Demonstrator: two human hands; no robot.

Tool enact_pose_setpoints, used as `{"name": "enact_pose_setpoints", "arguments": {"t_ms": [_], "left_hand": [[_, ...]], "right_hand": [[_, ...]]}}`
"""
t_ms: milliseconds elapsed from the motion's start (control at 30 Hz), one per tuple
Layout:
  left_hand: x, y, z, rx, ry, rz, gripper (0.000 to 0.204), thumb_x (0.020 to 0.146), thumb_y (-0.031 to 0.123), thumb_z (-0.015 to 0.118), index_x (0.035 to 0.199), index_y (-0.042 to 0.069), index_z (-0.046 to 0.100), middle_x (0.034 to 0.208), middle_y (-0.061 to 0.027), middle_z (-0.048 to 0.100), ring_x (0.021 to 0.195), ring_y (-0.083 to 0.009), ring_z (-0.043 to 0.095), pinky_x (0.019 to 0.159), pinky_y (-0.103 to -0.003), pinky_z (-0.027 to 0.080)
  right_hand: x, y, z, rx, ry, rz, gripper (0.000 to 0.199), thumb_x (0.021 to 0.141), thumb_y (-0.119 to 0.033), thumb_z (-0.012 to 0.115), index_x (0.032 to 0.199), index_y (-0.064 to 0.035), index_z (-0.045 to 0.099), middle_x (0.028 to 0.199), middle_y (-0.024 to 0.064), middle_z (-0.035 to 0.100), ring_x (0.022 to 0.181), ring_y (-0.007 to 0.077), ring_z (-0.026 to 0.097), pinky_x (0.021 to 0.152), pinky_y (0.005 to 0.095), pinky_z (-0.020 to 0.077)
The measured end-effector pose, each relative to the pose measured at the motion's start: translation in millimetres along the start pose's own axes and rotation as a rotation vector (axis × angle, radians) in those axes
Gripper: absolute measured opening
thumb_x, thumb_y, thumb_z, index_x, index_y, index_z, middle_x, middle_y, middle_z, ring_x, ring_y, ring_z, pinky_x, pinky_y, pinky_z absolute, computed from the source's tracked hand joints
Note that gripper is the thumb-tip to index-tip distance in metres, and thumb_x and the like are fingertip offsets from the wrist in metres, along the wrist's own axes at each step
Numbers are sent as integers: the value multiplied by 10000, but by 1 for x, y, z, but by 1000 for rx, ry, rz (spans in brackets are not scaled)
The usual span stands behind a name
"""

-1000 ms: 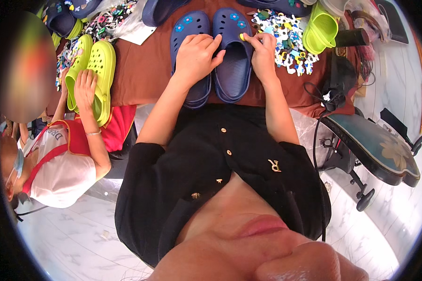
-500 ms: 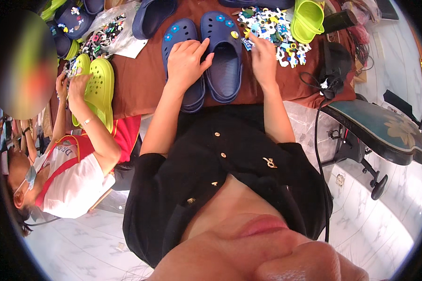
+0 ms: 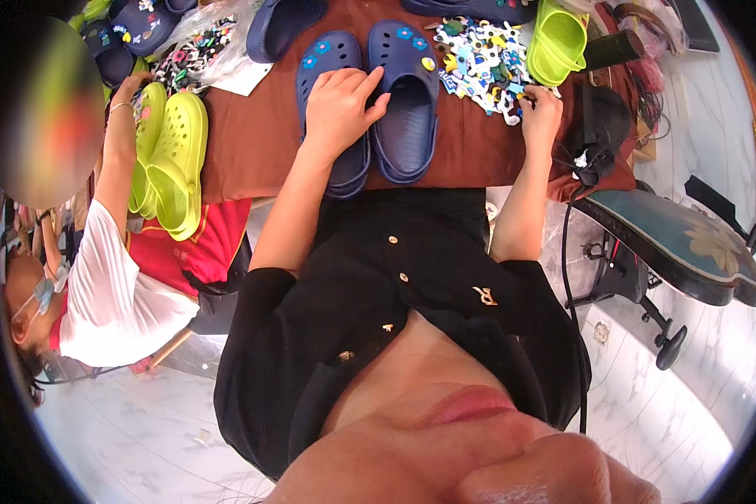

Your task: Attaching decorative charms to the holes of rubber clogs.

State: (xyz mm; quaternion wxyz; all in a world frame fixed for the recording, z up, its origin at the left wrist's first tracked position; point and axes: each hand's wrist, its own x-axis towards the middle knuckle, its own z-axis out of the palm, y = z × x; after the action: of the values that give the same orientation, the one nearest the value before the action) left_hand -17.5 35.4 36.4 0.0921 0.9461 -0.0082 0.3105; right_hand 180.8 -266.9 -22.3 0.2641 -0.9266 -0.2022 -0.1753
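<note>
A pair of navy clogs lies side by side in front of me, the left clog (image 3: 347, 172) and the right clog (image 3: 407, 122). Both carry blue flower charms near the toe, and the right one also has a yellow-and-white charm (image 3: 428, 64). My left hand (image 3: 340, 109) rests on the left clog, fingers stretched out and thumb apart, its fingertips by the right clog's edge. Right of the clogs spreads a pile of small colourful shoe charms (image 3: 483, 63). At the pile's near right edge my right hand (image 3: 543, 118) has its fingertips pinched together; what lies between them is too small to name.
A lime-green clog (image 3: 556, 46) stands beyond the pile, near a black cap-like item (image 3: 601, 126) with a cable. On the left, a co-worker's arm (image 3: 119, 143) reaches past a pair of lime-green clogs (image 3: 176, 151) toward another charm pile (image 3: 189, 63). A chair (image 3: 680, 239) stands at right.
My right hand has moved right and nearer, from beside the right clog to the pile's edge, and its fingers have closed. The co-worker has let go of the green clogs and reaches farther away.
</note>
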Motion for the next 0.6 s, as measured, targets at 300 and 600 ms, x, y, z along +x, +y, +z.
{"name": "enact_pose_setpoints", "arguments": {"t_ms": [300,600], "left_hand": [[-2,-2,3,1,1,4,361,782,261,749,1102,97,714,925,-40,701,908,-193,664,831,-348,492],[-5,-4,4,-2,6,-8,348,782,267,745,1085,99,715,928,-38,703,925,-199,665,836,-354,488]], "right_hand": [[27,-23,2,38,46,-65,194,763,-62,736,957,-58,720,923,146,692,917,350,617,842,434,477],[82,-63,39,221,-128,-283,201,773,-57,707,972,-69,725,974,151,692,941,359,616,861,432,483]]}}
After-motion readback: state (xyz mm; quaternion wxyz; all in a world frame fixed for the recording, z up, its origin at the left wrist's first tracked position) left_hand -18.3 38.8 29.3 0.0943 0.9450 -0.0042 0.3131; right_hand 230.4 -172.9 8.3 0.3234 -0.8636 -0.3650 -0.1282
